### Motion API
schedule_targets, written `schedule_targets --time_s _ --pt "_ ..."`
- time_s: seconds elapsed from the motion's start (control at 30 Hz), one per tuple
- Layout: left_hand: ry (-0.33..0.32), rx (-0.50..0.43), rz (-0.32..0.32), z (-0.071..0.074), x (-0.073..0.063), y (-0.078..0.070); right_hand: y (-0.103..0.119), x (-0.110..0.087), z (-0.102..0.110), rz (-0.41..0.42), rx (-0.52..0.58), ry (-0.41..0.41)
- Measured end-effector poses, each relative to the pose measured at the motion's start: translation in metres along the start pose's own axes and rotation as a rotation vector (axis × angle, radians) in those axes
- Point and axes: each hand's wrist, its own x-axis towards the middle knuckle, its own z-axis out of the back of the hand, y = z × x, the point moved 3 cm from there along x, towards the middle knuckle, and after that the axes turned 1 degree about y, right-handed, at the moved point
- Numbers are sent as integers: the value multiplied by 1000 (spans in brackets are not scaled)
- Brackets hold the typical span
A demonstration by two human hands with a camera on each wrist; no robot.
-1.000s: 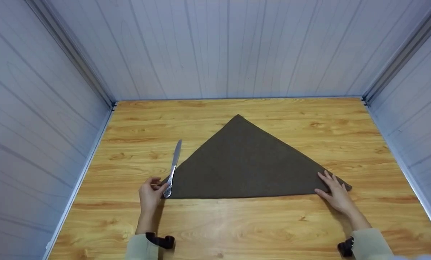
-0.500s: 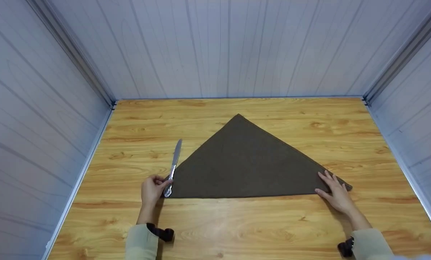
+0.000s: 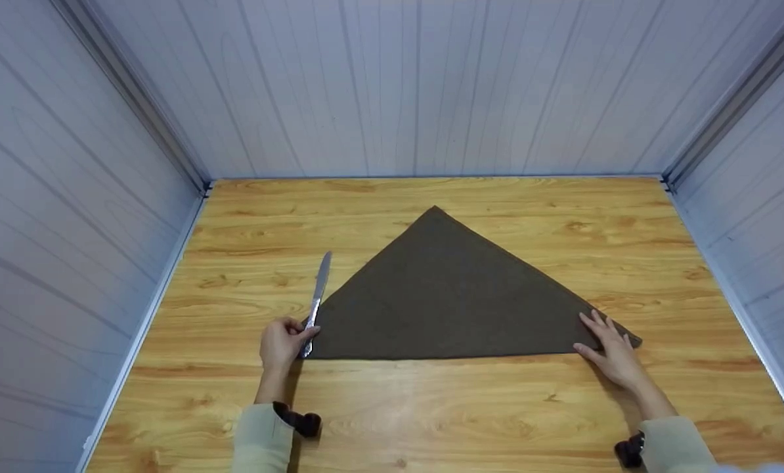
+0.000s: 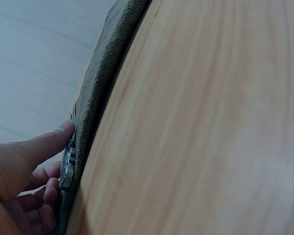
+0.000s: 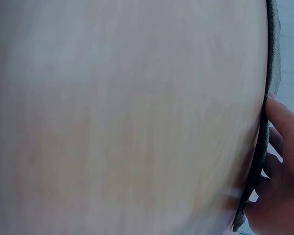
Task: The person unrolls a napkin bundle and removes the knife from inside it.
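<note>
A dark olive-brown cloth [image 3: 444, 295] lies as a flat triangle, its point away from me and its long edge nearest. A silver table knife [image 3: 322, 276] lies across its left corner, blade pointing away and beyond the cloth onto the wood. My left hand [image 3: 280, 345] is at that corner, thumb over the knife's handle [image 4: 68, 166] and the other fingers curled beside it; they hide the corner's tip. My right hand [image 3: 614, 355] rests on the right corner, fingers spread. In the right wrist view, the right thumb [image 5: 281, 115] touches the cloth's edge [image 5: 273, 58].
The wood-patterned tabletop [image 3: 418, 407] spreads around the cloth. Pale panel walls stand at the left [image 3: 70, 217], back [image 3: 379, 92] and right [image 3: 760, 184]. A dark wrist camera [image 3: 306, 424] sits on the left sleeve and another wrist camera [image 3: 628, 452] on the right.
My left hand has shifted slightly right and forward, its thumb reaching further over the knife's handle. The knife, the cloth and my right hand have hardly moved.
</note>
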Motion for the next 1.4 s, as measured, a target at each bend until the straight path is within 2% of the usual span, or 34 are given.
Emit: schedule_targets --time_s 0.37,0.67,0.97,1.23,1.4 --pt "28 36 25 1 1 -4 1 0 1 -9 -15 0" --pt "-4 40 37 1 1 -7 1 0 0 -9 -24 -1" --pt "1 31 59 1 1 -7 0 0 1 -25 -31 20" --pt "1 16 11 1 1 -11 0 1 1 -25 -23 19" --pt "19 -20 18 1 1 -12 0 0 0 -16 -13 14"
